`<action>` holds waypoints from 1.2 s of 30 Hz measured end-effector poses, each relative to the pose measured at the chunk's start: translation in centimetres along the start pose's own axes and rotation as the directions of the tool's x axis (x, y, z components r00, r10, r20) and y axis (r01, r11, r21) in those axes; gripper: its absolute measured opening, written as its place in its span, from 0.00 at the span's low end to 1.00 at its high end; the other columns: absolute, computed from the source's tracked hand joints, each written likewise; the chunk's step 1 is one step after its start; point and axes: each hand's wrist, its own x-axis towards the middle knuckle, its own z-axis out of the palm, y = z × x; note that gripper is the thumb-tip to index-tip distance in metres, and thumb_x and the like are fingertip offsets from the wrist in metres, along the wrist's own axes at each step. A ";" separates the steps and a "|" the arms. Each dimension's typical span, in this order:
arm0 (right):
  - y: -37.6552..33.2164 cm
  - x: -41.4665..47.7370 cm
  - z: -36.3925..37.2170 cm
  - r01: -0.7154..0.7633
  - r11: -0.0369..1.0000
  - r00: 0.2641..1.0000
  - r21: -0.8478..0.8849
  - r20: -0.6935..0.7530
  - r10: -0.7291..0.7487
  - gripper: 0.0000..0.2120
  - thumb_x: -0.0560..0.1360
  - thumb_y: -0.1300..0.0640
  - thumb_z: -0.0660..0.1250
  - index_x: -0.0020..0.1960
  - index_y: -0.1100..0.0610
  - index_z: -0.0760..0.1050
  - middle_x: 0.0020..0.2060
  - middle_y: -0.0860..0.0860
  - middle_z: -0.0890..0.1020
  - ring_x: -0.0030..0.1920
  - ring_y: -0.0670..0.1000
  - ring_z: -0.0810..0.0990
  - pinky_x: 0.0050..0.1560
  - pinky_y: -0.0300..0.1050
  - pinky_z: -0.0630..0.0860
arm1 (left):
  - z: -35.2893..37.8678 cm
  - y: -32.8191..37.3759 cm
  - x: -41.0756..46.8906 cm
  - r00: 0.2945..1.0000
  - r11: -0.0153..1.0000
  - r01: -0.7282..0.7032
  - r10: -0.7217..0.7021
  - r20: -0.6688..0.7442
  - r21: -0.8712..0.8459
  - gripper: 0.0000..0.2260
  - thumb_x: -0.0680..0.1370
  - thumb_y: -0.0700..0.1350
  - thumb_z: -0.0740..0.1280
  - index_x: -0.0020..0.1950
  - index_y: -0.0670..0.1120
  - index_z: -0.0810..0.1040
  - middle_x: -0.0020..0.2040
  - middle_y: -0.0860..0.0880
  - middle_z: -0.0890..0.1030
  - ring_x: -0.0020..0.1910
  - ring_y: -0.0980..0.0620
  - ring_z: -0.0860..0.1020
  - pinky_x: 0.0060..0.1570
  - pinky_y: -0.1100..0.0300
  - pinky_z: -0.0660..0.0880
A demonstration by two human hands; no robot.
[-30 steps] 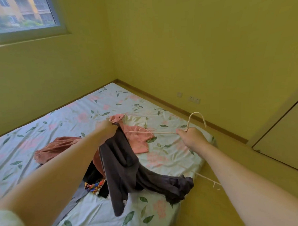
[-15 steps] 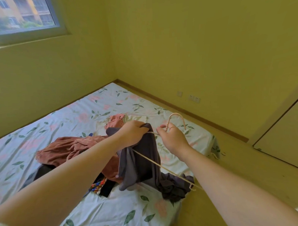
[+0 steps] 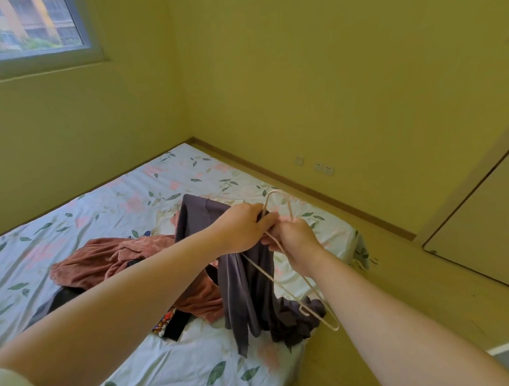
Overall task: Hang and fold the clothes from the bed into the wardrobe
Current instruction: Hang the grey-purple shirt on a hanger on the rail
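Hanger and dark garment held together above the bed's near corner, centre frame.
The left grip clutches the dark purple garment at its top. Touching it, the right grip pinches the pale wire hanger, which slants toward lower right. The left forearm partly hides a rust-brown garment and a patterned cloth at left.

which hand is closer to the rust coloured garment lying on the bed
Left. The left hand, gripping the dark grey garment, is just right of the rust garment; the right hand, holding the hanger, is farther right beyond it.
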 end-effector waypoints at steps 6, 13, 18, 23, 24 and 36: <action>0.4 0.2 -2.7 -0.130 0.942 0.983 -0.310 0.081 0.162 0.06 0.76 0.56 0.69 0.53 0.54 0.81 0.49 0.47 0.83 0.49 0.45 0.78 0.43 0.41 0.69 | 0.2 0.3 0.7 0.991 0.988 -0.111 0.102 0.092 0.107 0.13 0.86 0.52 0.58 0.60 0.48 0.79 0.53 0.47 0.80 0.51 0.46 0.79 0.53 0.49 0.76; 3.4 1.0 -4.4 0.093 0.820 0.995 -0.565 0.018 -0.101 0.09 0.76 0.56 0.69 0.38 0.57 0.75 0.34 0.50 0.78 0.38 0.52 0.76 0.40 0.46 0.71 | -1.2 1.5 1.1 0.971 0.833 -0.178 0.236 -0.045 0.524 0.19 0.84 0.63 0.52 0.53 0.53 0.76 0.48 0.56 0.78 0.50 0.50 0.75 0.51 0.51 0.73; 5.4 1.8 -7.9 0.029 0.579 0.985 -0.815 -0.076 -0.157 0.08 0.77 0.54 0.68 0.41 0.51 0.70 0.39 0.50 0.79 0.42 0.55 0.79 0.45 0.51 0.78 | -1.9 0.6 2.2 0.909 0.785 -0.196 0.370 -0.191 0.587 0.21 0.81 0.65 0.51 0.43 0.54 0.76 0.39 0.61 0.76 0.54 0.52 0.70 0.64 0.52 0.61; 5.9 1.9 -12.1 -0.155 0.499 0.977 -0.853 -0.206 -0.049 0.17 0.80 0.56 0.63 0.33 0.51 0.68 0.30 0.47 0.73 0.39 0.55 0.75 0.32 0.43 0.65 | -3.4 0.1 2.9 0.928 0.907 -0.241 0.320 -0.192 0.345 0.15 0.84 0.58 0.55 0.45 0.50 0.72 0.38 0.55 0.73 0.44 0.49 0.74 0.50 0.52 0.71; 5.9 1.9 -12.9 -0.197 0.523 0.969 -0.829 -0.247 -0.027 0.18 0.81 0.55 0.62 0.33 0.52 0.69 0.30 0.48 0.73 0.36 0.53 0.74 0.30 0.42 0.63 | -3.8 -0.1 2.9 0.921 0.901 -0.235 0.326 -0.214 0.364 0.14 0.84 0.57 0.55 0.45 0.51 0.71 0.38 0.55 0.73 0.42 0.48 0.75 0.46 0.53 0.69; -5.0 2.8 -12.0 -0.056 0.867 0.878 -0.495 -0.438 -0.193 0.04 0.72 0.55 0.66 0.42 0.55 0.72 0.38 0.52 0.75 0.37 0.54 0.71 0.36 0.46 0.64 | -3.5 -0.2 3.6 0.955 0.989 -0.128 0.142 -0.261 0.069 0.17 0.81 0.48 0.58 0.67 0.55 0.79 0.57 0.51 0.82 0.53 0.48 0.80 0.50 0.56 0.75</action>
